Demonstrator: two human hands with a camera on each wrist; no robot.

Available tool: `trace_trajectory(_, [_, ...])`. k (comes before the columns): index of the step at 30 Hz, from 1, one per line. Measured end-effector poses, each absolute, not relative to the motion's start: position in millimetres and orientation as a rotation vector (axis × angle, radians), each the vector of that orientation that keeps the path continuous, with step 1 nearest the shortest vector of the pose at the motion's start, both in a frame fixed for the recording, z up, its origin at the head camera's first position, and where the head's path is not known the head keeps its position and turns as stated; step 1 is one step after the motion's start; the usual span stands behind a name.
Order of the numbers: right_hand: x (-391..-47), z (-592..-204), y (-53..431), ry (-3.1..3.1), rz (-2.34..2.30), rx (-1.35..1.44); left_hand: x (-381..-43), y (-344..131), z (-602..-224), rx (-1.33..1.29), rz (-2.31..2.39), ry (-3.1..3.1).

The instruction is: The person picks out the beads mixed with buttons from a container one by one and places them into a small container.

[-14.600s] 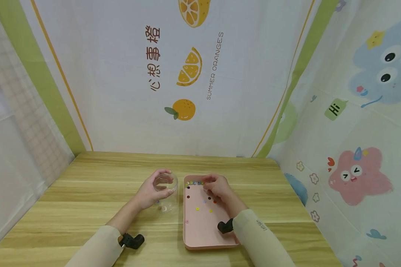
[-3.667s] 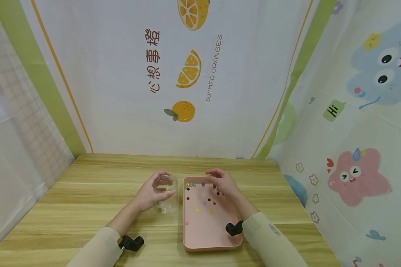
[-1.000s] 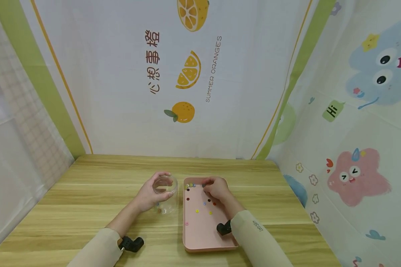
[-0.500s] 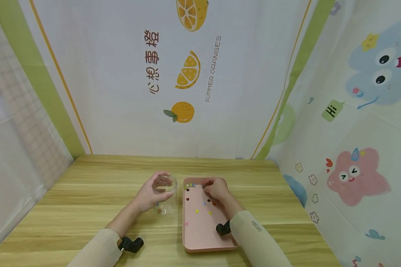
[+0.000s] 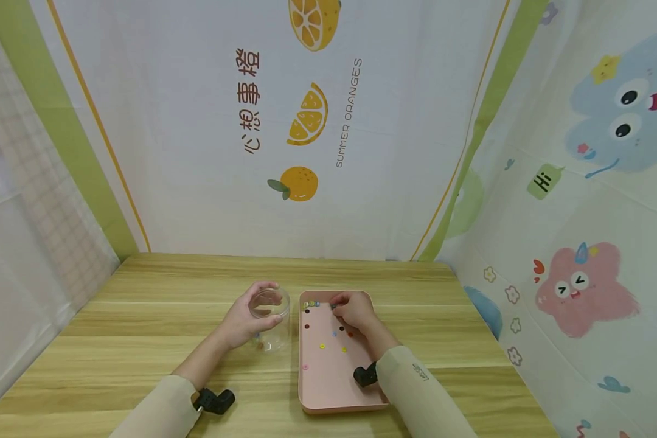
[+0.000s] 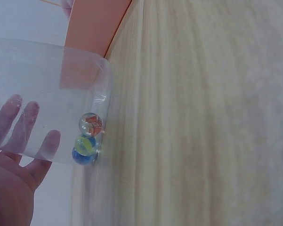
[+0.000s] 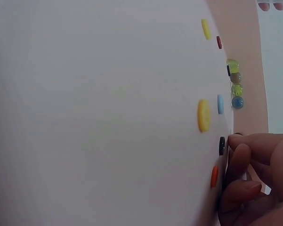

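Observation:
My left hand (image 5: 243, 316) grips a clear plastic jar (image 5: 276, 337) around its upper part, left of the tray. Three glass marbles show at the jar's bottom in the left wrist view, among them an orange-streaked marble (image 6: 91, 125) and a blue marble (image 6: 83, 157). Inside the pink tray (image 5: 334, 383), at its far end, my right hand (image 5: 357, 310) pinches a small dark marble (image 5: 333, 306), mostly hidden by the fingertips. Several more marbles (image 7: 237, 90) line the tray's far wall, left of that hand.
Flat buttons lie scattered in the tray, including a yellow button (image 7: 204, 115), a light blue button (image 7: 220, 104), an orange-red button (image 7: 214, 176) and a pink button (image 5: 305, 367). Jar and tray stand close together on a wooden table (image 5: 142, 340), with a printed curtain (image 5: 197, 207) behind.
From 3.7 seconds ago, my right hand has come down to the marble at the tray's far wall, and its fingertips have closed on it. My left hand and the jar stay put.

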State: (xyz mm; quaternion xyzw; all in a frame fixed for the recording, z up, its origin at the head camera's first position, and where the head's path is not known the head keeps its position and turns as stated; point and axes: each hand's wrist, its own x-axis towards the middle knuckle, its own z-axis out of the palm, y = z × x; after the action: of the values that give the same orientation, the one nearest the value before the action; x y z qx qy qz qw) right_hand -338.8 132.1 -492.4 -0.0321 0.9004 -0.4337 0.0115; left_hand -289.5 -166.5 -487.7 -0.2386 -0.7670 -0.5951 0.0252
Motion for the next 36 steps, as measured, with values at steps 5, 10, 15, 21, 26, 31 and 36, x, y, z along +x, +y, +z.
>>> trace_trajectory(5, [-340.9,-495.0,132.2,2.751,-1.394,-0.077,-289.5,-167.3,-487.7,-0.738,-1.832,-2.383])
trace_trajectory(10, [-341.0,-496.4,132.5,2.723,-1.426,-0.065,-289.4,-167.5,-487.4,-0.736,-1.827,-2.386])
trace_trajectory(15, [-341.0,-495.8,132.7,2.751,-1.414,-0.077,-289.2,-167.6,-486.8,-0.734,-1.826,-2.39])
trace_trajectory(21, [-341.7,-494.6,133.8,2.755,-1.415,-0.093,-289.5,-168.0,-487.1,-0.738,-1.828,-2.385])
trace_trajectory(26, [-342.3,-495.4,135.7,2.692,-1.469,-0.092,-289.8,-168.1,-487.5,-0.742,-1.84,-2.382])
trace_trajectory(31, [-343.5,-494.4,136.9,2.657,-1.486,-0.079,-289.9,-168.3,-487.7,-0.741,-1.833,-2.384])
trace_trajectory(36, [-345.5,-492.5,138.5,2.614,-1.524,-0.054,-289.7,-168.4,-487.8,-0.745,-1.83,-2.381])
